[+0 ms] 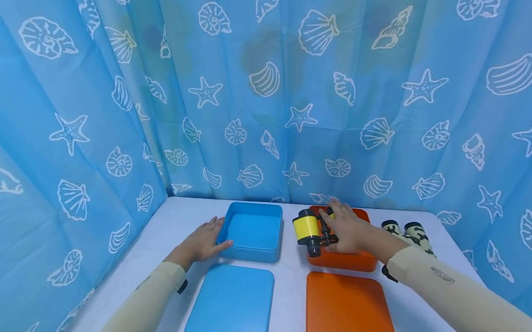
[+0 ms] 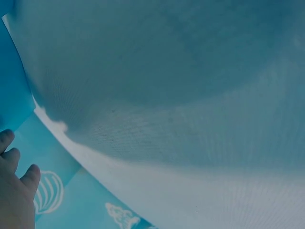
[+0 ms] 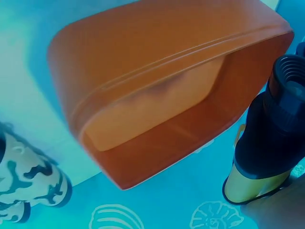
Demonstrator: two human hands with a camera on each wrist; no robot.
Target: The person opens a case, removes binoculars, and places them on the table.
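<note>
My right hand grips yellow-and-black binoculars by one barrel, above the left part of an orange box. In the right wrist view the binoculars hang beside the mouth of that box, whose visible inside holds nothing. My left hand lies against the left wall of an open blue box, fingers extended and thumb at the front corner. The left wrist view catches only part of the left hand, near the blue box's wall.
A flat blue lid lies before the blue box, and an orange lid before the orange one. Camouflage-patterned binoculars rest at the right, partly behind my right forearm. A blue shell-print curtain borders the white table.
</note>
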